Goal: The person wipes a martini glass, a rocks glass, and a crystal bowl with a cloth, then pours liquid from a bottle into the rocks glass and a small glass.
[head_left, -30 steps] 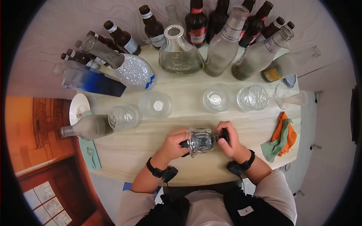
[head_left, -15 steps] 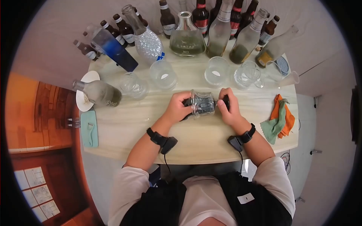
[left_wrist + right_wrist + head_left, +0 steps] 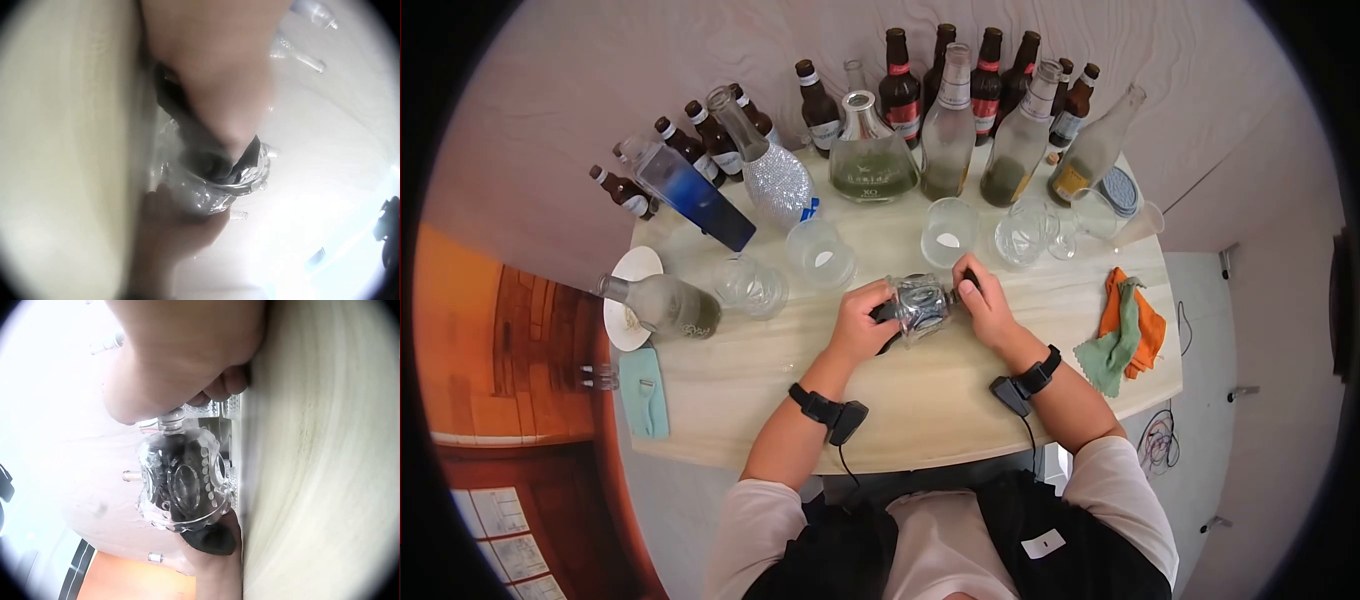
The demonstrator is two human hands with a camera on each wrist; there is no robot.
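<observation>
Over the near middle of the table, a clear embossed glass goblet (image 3: 922, 308) lies sideways between my hands. My right hand (image 3: 988, 310) grips its stem end, where black material shows at the fingers. My left hand (image 3: 865, 320), at the mouth, holds a dark cloth (image 3: 187, 119) whose folds go into the bowl. Through the goblet's wall (image 3: 181, 481), dark cloth fills much of the inside in the right wrist view. Left fingertips are hidden by the cloth and glass.
Clear glasses (image 3: 822, 255) stand just beyond my hands. Behind them are a blue bottle (image 3: 695, 195), a glittery bottle (image 3: 778, 185), a decanter (image 3: 872, 165) and several brown bottles (image 3: 900, 95). Orange and green cloths (image 3: 1135, 330) lie right; a grey bottle (image 3: 675, 305) and plate (image 3: 635, 263) left.
The head view has shifted, so the whole table moves in frame. Both hands keep their hold on the goblet and cloth, with the goblet turned slightly.
</observation>
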